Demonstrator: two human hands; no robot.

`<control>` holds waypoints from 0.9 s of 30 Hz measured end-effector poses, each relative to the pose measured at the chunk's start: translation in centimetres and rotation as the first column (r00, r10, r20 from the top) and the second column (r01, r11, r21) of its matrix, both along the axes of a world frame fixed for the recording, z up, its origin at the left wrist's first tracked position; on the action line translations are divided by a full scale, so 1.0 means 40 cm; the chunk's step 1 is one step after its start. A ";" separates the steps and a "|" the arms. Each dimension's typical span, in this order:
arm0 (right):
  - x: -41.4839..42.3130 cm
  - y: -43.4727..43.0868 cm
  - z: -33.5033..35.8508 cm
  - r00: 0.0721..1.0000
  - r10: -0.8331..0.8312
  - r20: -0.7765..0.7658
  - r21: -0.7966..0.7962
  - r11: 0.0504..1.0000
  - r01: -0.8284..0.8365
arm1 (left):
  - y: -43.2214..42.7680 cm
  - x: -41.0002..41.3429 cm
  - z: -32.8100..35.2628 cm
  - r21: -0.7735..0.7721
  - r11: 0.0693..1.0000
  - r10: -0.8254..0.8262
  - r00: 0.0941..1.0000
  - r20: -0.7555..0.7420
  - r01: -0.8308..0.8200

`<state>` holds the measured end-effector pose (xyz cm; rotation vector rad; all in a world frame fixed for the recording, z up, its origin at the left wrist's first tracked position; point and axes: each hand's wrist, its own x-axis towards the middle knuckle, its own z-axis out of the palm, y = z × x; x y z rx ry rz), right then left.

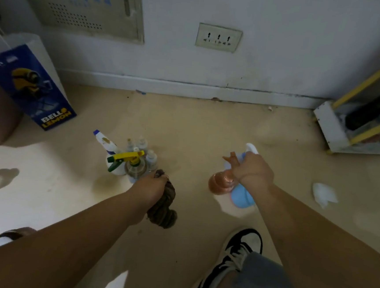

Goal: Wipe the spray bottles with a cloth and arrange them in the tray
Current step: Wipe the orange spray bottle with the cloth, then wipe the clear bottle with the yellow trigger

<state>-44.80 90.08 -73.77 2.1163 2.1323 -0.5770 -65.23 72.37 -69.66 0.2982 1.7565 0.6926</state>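
Floor (193,125) is beige, with a blue paper bag (30,88) standing at left and a white-and-yellow rack (347,125) at right. A cluster of spray bottles (128,159) stands on it just beyond the person's left hand (152,186), which is closed round a bunched brown cloth (164,208). The right hand (254,171) grips two more by the necks, a blue bottle (243,198) and an orange bottle (221,184) touching side by side. A crumpled tissue (323,197) lies to its right.

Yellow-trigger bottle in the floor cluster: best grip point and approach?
Probably the neck just under the head of the yellow-trigger bottle, coming from above on the near side. It stands upright. The white bottle crowds its left and small bottles stand behind, so the body is hemmed in.
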 end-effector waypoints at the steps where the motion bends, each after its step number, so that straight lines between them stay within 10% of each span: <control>1: -0.014 -0.012 0.015 0.999 0.029 0.038 0.090 0.995 -0.032 | -0.007 -0.004 0.001 0.002 1.000 0.026 1.000 0.005 -0.026; 12: -0.326 -0.227 0.047 0.874 0.482 -0.060 -0.119 0.866 -0.486 | -0.162 -0.110 0.012 0.052 0.988 0.145 0.989 -0.027 -0.143; 27: -0.566 -0.246 -0.042 0.789 0.527 -0.315 -0.150 0.793 -0.590 | -0.216 -0.305 -0.081 -0.087 0.945 0.307 0.946 -0.105 -0.316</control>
